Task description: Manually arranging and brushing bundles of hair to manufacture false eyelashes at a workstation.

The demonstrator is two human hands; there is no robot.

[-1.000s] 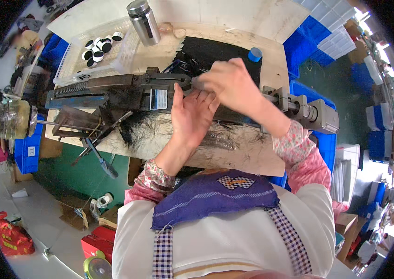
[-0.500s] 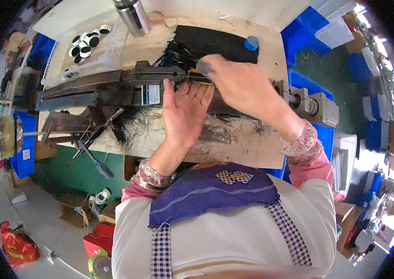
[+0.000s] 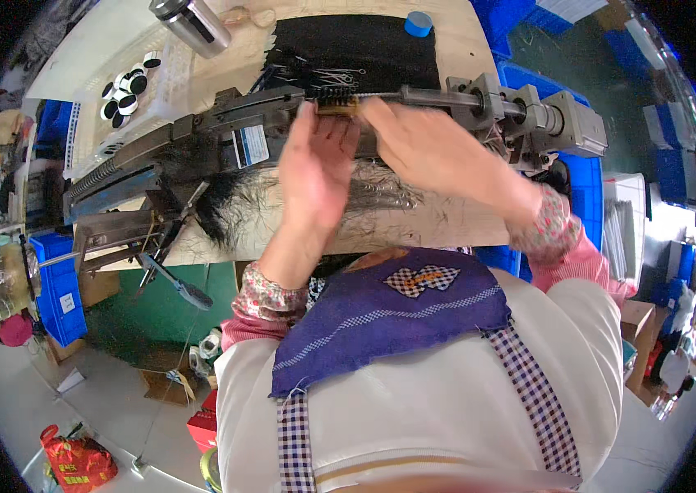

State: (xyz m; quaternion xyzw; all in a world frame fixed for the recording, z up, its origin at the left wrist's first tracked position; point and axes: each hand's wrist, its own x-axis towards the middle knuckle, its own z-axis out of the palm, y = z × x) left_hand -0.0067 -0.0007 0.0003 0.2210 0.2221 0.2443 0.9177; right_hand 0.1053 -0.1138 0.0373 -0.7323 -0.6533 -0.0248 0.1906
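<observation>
My left hand [image 3: 315,177] is palm up, its fingers stretched out under the middle gap of a long metal bench machine [image 3: 237,115]. A row of short black bristles [image 3: 335,94] lies in that gap, just above the left fingertips. From the right, my right hand [image 3: 434,152] reaches in with its fingertips beside the bristles. Motion smears its fingers, so whether they grip anything cannot be made out. A thin metal rod [image 3: 393,95] runs from the bristles to the machine's spindle on the right.
Behind the machine lies a black mat [image 3: 397,53] with several wire loops [image 3: 336,78] and a blue cap [image 3: 418,24]. A steel flask [image 3: 192,26] and a clear tray of black-and-white rolls [image 3: 127,105] stand left. Loose black fibres [image 3: 237,209] cover the front. A motor [image 3: 580,125] ends the right side.
My right hand has moved down from above the gap to beside the bristles. The bristles and rod now show. The whole view has shifted, bringing more of the machine's right end into sight.
</observation>
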